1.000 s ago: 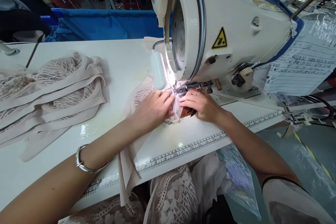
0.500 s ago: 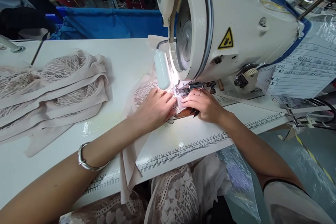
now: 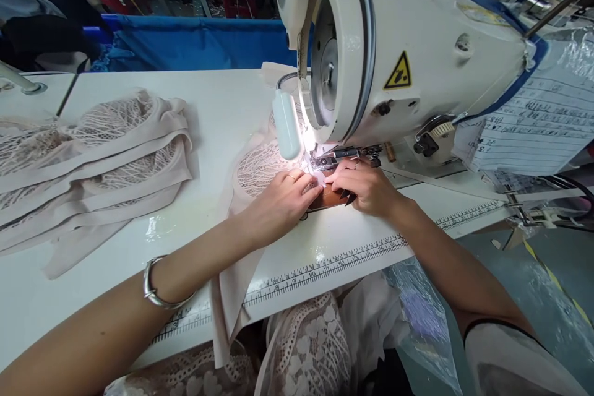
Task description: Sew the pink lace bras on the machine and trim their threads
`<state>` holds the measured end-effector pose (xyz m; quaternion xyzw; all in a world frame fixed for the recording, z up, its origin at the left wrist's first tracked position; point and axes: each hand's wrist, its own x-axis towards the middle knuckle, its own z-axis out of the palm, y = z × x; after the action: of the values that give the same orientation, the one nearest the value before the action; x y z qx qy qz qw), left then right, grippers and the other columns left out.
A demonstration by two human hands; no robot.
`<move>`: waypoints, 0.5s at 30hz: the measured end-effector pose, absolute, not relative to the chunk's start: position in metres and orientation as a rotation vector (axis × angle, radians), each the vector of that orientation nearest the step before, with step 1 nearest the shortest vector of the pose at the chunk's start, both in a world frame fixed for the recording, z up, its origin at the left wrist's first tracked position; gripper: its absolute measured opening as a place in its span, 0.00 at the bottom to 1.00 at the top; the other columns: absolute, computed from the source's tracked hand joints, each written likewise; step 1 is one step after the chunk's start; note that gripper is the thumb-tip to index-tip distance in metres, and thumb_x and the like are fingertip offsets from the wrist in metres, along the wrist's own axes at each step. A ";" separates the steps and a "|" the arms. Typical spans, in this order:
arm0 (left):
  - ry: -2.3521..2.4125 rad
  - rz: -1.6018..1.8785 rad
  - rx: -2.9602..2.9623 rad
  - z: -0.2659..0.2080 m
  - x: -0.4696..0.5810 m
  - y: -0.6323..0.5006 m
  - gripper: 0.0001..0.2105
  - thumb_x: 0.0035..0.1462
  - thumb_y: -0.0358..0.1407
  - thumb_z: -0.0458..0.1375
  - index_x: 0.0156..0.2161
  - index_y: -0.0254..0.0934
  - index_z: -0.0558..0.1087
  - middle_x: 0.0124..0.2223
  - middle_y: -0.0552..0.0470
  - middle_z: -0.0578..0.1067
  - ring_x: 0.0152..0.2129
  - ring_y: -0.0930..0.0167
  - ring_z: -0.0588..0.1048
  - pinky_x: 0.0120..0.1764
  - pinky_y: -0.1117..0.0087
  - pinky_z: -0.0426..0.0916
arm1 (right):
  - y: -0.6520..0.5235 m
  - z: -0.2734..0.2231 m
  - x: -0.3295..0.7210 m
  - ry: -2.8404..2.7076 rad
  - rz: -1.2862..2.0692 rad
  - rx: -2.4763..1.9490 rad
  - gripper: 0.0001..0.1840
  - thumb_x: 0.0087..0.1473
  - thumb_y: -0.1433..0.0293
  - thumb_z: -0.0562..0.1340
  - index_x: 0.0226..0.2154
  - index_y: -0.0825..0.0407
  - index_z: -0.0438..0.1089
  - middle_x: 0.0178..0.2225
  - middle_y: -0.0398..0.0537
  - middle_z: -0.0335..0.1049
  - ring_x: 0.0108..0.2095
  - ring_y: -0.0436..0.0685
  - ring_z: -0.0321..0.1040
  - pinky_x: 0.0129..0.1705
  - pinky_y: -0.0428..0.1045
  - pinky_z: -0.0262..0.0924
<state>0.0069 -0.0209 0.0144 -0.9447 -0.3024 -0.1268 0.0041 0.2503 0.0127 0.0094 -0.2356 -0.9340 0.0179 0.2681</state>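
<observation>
A beige lace fabric piece [image 3: 257, 170] lies under the sewing machine's head [image 3: 341, 55], its edge running to the lit needle area and presser foot [image 3: 320, 163]. My left hand [image 3: 285, 201] is closed on the fabric's near edge, thumb and fingertips together just in front of the foot. My right hand [image 3: 366, 187] touches the same edge from the right with its fingertips. Two dark pointed tips, like those of thread snips [image 3: 348, 196], stick out beneath its curled fingers; the rest is hidden in the palm. A brown plate [image 3: 327, 198] shows below the fingertips.
Stacked beige lace pieces [image 3: 134, 148] lie on the left of the white table [image 3: 223, 99]. A small lamp [image 3: 288, 124] hangs by the needle. More lace fabric [image 3: 306, 346] rests on my lap. Handwritten paper [image 3: 533, 111] hangs at right. A ruler strip [image 3: 325, 272] runs along the front edge.
My left hand has moved slightly right and toward me, its fingertips now nearer my right hand's. Less fabric covers the brown plate. My right hand has barely shifted.
</observation>
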 end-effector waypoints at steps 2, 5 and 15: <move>-0.956 -0.417 -2.957 0.014 0.005 -0.020 0.18 0.65 0.24 0.48 0.56 0.30 0.70 0.56 0.36 0.73 0.48 0.57 0.70 0.47 0.58 0.67 | 0.012 0.011 0.250 -2.518 0.062 -0.646 0.18 0.61 0.82 0.50 0.31 0.48 0.70 0.35 0.46 0.79 0.40 0.56 0.71 0.38 0.53 0.68; -0.973 -0.440 -2.960 0.012 0.003 -0.016 0.17 0.65 0.24 0.48 0.56 0.31 0.71 0.54 0.38 0.75 0.49 0.57 0.71 0.49 0.57 0.66 | 0.012 0.010 0.250 -2.526 0.062 -0.661 0.18 0.59 0.83 0.50 0.32 0.49 0.71 0.36 0.47 0.79 0.41 0.56 0.72 0.41 0.53 0.68; -1.073 -0.450 -3.020 0.014 -0.005 0.001 0.20 0.64 0.21 0.46 0.54 0.36 0.72 0.55 0.41 0.76 0.49 0.60 0.74 0.53 0.55 0.61 | 0.015 0.003 0.251 -2.486 0.051 -0.669 0.20 0.55 0.85 0.50 0.34 0.50 0.72 0.40 0.49 0.79 0.43 0.58 0.73 0.45 0.55 0.69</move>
<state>-0.0055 0.0011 0.0136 -0.9321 -0.3312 -0.1388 -0.0472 0.2508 0.0150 0.0031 -0.2495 -0.9270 0.0190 0.2795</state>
